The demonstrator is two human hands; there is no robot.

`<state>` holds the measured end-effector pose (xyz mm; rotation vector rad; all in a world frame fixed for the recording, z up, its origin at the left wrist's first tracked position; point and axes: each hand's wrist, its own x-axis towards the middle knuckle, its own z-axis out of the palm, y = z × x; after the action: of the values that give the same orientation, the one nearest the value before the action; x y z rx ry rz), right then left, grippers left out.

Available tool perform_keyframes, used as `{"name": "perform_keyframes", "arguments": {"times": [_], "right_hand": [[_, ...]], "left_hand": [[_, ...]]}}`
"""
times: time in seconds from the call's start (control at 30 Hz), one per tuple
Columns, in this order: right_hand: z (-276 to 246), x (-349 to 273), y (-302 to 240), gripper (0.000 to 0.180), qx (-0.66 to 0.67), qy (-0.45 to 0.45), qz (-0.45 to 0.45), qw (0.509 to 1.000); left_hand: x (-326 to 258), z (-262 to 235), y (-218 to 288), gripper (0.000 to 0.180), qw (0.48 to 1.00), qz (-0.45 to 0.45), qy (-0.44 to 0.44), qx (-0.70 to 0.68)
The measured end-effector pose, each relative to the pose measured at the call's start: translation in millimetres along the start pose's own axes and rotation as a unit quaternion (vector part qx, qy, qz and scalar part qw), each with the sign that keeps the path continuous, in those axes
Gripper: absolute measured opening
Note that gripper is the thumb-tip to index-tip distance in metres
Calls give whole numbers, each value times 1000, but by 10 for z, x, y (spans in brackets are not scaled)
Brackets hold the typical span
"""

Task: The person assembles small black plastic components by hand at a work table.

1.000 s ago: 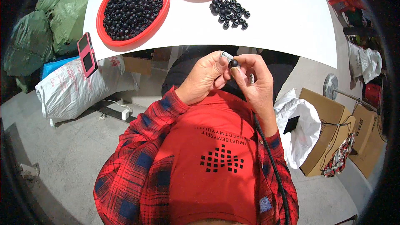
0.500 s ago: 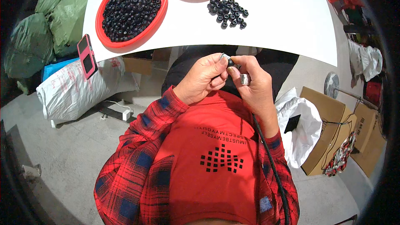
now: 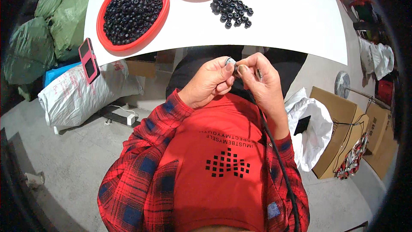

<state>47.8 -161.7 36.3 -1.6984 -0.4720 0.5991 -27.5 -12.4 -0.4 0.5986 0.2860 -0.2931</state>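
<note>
In the head view, we see the left hand (image 3: 209, 80) and the right hand (image 3: 267, 85) near the frame's centre, fingertips pinched closed on a small dark piece (image 3: 236, 67) between them. It is mostly hidden, so we cannot tell how firm the hold is. If one pinch loosens, the piece may drop past the white table (image 3: 283, 25). The black cord (image 3: 279, 162) beside the right forearm could also snag.

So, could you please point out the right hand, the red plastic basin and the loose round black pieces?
Right hand (image 3: 264, 85): head view, near the base of the thumb.
Red plastic basin (image 3: 100, 25): head view, left rim.
Loose round black pieces (image 3: 230, 15): head view, one piece mid-pile.
</note>
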Motion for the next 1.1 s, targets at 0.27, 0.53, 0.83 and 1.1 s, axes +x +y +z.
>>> {"name": "perform_keyframes", "arguments": {"times": [0.27,0.53,0.83,1.1], "right_hand": [[-103,-12,-103,21,-226,44,-57,972],[-161,-55,-56,25,-107,55,-36,992],[22,-19,45,18,-137,106,-61,983],[81,0,62,23,-190,136,-94,968]], "left_hand": [[7,30,41,28,999,28,-19,-32],[33,23,15,27,999,49,-2,2],[29,15,-30,25,996,58,10,66],[16,35,-37,26,987,60,17,147]]}}
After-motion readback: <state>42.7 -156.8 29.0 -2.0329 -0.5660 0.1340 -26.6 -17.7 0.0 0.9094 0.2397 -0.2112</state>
